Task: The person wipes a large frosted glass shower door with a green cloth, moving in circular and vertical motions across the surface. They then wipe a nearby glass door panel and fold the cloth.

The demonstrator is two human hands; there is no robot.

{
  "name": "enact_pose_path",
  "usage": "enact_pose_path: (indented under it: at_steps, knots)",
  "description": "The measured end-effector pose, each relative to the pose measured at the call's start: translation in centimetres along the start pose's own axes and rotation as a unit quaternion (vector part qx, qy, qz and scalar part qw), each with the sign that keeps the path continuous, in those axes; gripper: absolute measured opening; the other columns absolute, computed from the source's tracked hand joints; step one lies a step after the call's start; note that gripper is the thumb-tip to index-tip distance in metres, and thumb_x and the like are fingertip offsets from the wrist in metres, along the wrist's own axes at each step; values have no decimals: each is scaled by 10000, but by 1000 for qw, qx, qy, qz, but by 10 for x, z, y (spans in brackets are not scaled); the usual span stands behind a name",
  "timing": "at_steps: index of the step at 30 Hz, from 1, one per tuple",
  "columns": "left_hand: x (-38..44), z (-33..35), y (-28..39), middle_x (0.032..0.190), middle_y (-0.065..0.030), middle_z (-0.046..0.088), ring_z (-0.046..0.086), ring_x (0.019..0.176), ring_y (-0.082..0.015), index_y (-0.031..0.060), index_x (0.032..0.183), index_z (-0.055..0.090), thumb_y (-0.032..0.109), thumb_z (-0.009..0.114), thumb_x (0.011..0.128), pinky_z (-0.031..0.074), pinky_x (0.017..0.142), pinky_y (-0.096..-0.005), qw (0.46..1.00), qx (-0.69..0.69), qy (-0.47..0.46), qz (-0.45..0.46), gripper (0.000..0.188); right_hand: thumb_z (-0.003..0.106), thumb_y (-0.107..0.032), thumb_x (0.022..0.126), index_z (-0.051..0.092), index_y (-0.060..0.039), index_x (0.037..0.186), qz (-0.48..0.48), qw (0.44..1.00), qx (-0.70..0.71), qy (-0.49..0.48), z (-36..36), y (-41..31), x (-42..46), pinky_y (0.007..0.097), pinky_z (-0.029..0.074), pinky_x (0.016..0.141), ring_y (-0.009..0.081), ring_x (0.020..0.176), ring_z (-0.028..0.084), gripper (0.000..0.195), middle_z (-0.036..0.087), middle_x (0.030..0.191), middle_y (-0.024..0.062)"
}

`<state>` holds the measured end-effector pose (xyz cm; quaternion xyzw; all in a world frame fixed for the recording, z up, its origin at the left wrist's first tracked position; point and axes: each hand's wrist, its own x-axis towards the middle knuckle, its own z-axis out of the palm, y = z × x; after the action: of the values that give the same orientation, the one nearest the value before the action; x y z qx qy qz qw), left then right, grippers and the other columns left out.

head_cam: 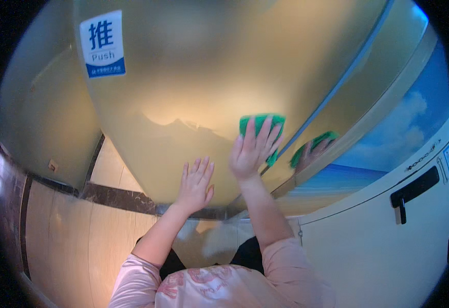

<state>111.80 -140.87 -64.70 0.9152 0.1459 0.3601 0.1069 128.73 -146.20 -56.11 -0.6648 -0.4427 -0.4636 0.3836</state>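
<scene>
My right hand (pixel 249 152) presses a green cloth (pixel 262 120) flat against a gold-toned, glossy door panel (pixel 178 142). Its fingers are spread over the cloth, and a loose end of the cloth hangs out beside the little finger. My left hand (pixel 196 188) is empty, with its palm towards the lower part of the same panel; I cannot tell whether it touches. A reflection of the right hand and the cloth shows in the shiny side panel (pixel 347 111), past the door's right edge. High on the door's left is a white and blue sticker (pixel 103 46) bearing writing.
To the right stands a white door with a black lever handle (pixel 403 208). A beach picture (pixel 367 154) covers the wall between. A second glossy panel (pixel 51 127) is at left. Below lie pale floor tiles (pixel 70 238) and a dark marble strip (pixel 120 198).
</scene>
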Motion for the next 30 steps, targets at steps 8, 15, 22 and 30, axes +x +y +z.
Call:
enact_pose_path:
  at_steps: [8,15,22,30]
  knots:
    - [-31,-5,-6,1495,-275,258,235,1383,-488,8,1442,295,95,642,760,210,1120,-577,982,-68,138,-109,770,482,-314,904,434,-328,1435,-205,976,-51,-57,36,-46,-38,578,47,1129,290,1472,136,534,259,1576,-5]
    - [-58,-17,-22,1476,-275,277,250,1371,-498,14,1425,322,74,642,752,238,1115,-565,978,-50,142,-144,747,510,-200,854,438,-373,1427,-207,876,80,-428,21,2,-159,551,114,1123,160,1462,181,602,278,1560,-127]
    - [-62,-26,-14,1458,-281,293,272,1356,-500,8,1404,339,70,642,750,251,1108,-564,971,-70,171,-150,723,540,-286,871,470,-285,1419,-116,992,-22,-46,10,-40,19,623,59,1109,346,1471,117,552,267,1572,65]
    - [-71,-52,-24,1474,-283,283,265,1379,-470,-6,1411,318,72,642,764,234,1124,-527,961,-65,222,-149,728,542,-250,861,466,-261,1423,-284,953,22,-100,61,-122,-23,555,38,1145,237,1457,200,567,317,1550,-18]
